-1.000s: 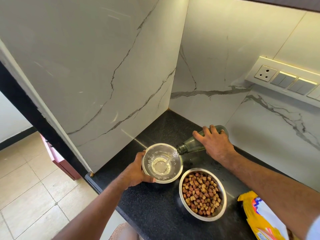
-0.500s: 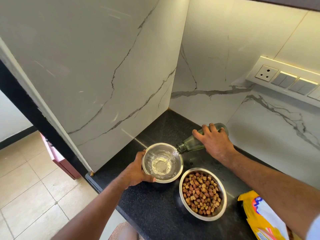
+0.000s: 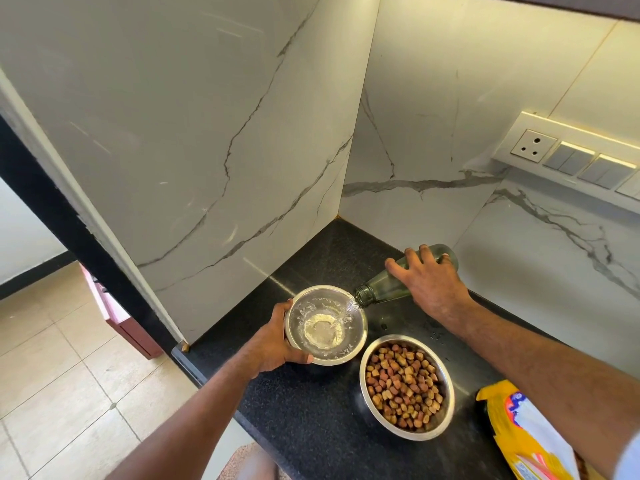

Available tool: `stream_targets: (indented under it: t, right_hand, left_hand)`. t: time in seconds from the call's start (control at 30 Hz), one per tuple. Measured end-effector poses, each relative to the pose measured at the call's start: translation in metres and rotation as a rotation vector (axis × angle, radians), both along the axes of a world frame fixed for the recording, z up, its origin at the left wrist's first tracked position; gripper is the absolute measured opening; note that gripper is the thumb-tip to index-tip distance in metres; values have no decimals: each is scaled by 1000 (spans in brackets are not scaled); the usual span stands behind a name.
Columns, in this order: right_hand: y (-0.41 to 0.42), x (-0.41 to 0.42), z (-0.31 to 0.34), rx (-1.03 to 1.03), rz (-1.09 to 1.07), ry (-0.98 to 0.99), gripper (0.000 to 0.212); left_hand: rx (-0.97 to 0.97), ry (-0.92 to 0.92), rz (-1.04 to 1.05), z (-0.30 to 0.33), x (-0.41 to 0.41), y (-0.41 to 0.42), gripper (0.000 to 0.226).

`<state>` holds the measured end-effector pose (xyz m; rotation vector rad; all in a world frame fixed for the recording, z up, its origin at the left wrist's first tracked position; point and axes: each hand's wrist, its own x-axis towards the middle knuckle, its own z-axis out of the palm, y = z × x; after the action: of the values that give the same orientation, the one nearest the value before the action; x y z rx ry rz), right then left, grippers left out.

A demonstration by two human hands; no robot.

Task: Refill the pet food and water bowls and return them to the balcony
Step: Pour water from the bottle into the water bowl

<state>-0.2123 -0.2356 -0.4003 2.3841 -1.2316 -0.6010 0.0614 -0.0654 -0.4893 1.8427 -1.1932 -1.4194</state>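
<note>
The small round steel water bowl [image 3: 326, 326] sits near the left edge of the speckled black stone bench [image 3: 311, 410], the left hand [image 3: 277, 344] curled round its rim while the right hand [image 3: 429, 285] grips the tilted green glass bottle [image 3: 381, 291], whose mouth sits just over the rim. Pouring is best kept slow, stopping below the brim so carrying spills nothing. Beside it stands the larger steel bowl of brown kibble [image 3: 407, 386], a yellow food bag [image 3: 519, 438] at the right edge, with white veined marble walls [image 3: 207, 133] behind.
</note>
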Motion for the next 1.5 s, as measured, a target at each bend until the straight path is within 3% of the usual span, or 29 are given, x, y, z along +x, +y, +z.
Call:
stream_targets:
  t: [1.5]
  right_hand:
    - [2, 1, 9, -11, -1, 65, 104]
  left_hand:
    - [-10, -9, -12, 0, 1, 1, 126]
